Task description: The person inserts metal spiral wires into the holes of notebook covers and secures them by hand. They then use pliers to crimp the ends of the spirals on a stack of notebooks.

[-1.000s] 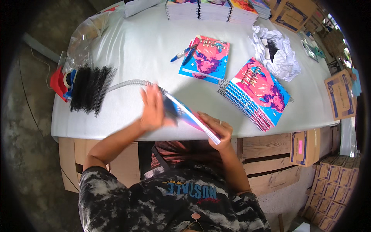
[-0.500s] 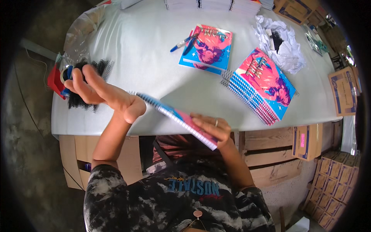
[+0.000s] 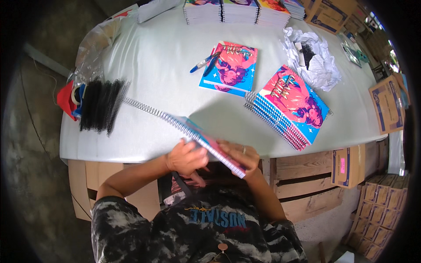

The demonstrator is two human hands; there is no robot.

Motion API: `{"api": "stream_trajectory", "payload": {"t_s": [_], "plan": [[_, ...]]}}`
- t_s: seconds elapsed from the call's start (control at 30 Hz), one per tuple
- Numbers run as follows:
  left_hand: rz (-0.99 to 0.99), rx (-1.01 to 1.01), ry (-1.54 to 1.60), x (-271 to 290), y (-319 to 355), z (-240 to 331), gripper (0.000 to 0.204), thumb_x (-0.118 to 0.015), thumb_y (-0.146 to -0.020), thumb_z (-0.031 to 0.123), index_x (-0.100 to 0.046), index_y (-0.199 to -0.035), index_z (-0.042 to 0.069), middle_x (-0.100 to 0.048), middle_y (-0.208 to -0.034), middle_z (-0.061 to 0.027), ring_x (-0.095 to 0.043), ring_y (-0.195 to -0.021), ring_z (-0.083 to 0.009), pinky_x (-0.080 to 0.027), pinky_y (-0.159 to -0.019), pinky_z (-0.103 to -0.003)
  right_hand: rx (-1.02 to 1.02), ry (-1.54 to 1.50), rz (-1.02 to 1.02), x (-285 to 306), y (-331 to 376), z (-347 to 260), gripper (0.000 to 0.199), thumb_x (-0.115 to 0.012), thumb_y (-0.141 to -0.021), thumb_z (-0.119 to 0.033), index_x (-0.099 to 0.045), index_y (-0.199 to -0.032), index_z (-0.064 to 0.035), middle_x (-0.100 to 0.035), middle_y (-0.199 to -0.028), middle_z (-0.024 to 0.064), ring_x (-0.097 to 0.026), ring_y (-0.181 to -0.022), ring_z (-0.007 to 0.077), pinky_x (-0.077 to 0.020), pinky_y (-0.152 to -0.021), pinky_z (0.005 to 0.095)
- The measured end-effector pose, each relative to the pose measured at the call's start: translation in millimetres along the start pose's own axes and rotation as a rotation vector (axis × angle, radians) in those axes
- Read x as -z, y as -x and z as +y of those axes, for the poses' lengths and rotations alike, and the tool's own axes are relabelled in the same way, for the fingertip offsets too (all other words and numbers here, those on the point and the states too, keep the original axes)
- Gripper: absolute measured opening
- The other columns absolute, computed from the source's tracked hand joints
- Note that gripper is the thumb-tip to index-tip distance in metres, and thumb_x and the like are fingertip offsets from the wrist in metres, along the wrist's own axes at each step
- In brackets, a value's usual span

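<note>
I hold a colourful notebook (image 3: 206, 142) edge-up at the near edge of the white table (image 3: 166, 65). My left hand (image 3: 186, 158) grips its side near the binding edge, and my right hand (image 3: 239, 158) supports its lower right end. A long black wire spiral (image 3: 149, 109) sticks out of the notebook's upper left end and lies across the table toward a pile of black spirals (image 3: 101, 105).
A stack of bound notebooks (image 3: 289, 105) lies fanned at the right, and a single notebook (image 3: 230, 68) with blue pens (image 3: 204, 63) lies mid-table. Crumpled white paper (image 3: 313, 59) sits far right, notebook stacks (image 3: 237, 11) at the back, cardboard boxes (image 3: 388, 103) beyond the right edge.
My left hand, which had reached out to the black spirals at the left, has come back to the notebook. A spiral now runs from the notebook's end across the table.
</note>
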State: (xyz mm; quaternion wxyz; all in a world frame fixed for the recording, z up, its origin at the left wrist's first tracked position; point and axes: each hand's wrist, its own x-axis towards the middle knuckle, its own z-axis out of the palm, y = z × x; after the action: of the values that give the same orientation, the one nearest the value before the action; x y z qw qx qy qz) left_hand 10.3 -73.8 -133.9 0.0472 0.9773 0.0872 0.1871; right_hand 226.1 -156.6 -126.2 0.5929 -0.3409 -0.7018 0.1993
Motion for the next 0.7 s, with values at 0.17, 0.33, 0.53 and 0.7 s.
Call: {"api": "stream_trajectory", "payload": {"t_s": [0.17,0.33,0.53,0.7], "plan": [[0.902,0.131,-0.164,12.2,-30.6,-23.6,0.11,-0.046,-0.067,0.079,-0.028,-0.133,-0.007,-0.022,-0.142,-0.0249,-0.022,-0.127,-0.047,-0.01,-0.1,-0.061,0.058,0.096,-0.029,-11.3,-2.3,-5.4,0.03,-0.065,-0.078,-0.01,-0.063,-0.104,0.0046,-0.065,-0.101,0.0204,-0.065,-0.094,0.0305,-0.0504,-0.082,0.0378],[0.522,-0.328,-0.219,10.2,-22.7,12.0,0.103,-0.051,-0.071,0.072,-0.031,-0.132,-0.008,-0.02,-0.143,-0.0264,-0.022,-0.131,-0.0434,-0.013,-0.105,-0.06,0.039,0.102,0.084,-2.2,2.8,6.0,0.033,-0.067,-0.072,-0.004,-0.063,-0.104,0.0045,-0.065,-0.099,0.0198,-0.066,-0.09,0.0307,-0.0523,-0.078,0.0362],[0.494,0.219,-0.254,19.8,-39.8,-1.1,0.11,-0.034,-0.074,0.08,-0.018,-0.139,-0.008,-0.009,-0.146,-0.027,-0.001,-0.136,-0.0422,0.003,-0.105,-0.058,0.051,0.101,0.067,-12.7,0.7,1.6,0.039,-0.072,-0.07,-0.009,-0.062,-0.106,0.0032,-0.064,-0.101,0.0183,-0.065,-0.091,0.0294,-0.0526,-0.077,0.036],[0.684,-0.152,-0.257,-10.2,-19.8,9.2,0.103,-0.04,-0.07,0.079,-0.031,-0.133,-0.002,-0.029,-0.134,-0.0321,-0.026,-0.124,-0.0495,-0.009,-0.102,-0.063,0.025,0.129,0.045,-10.0,-0.2,1.9,0.038,-0.071,-0.069,-0.007,-0.062,-0.105,0.0032,-0.064,-0.102,0.0179,-0.065,-0.093,0.0292,-0.0521,-0.08,0.0359]]}}
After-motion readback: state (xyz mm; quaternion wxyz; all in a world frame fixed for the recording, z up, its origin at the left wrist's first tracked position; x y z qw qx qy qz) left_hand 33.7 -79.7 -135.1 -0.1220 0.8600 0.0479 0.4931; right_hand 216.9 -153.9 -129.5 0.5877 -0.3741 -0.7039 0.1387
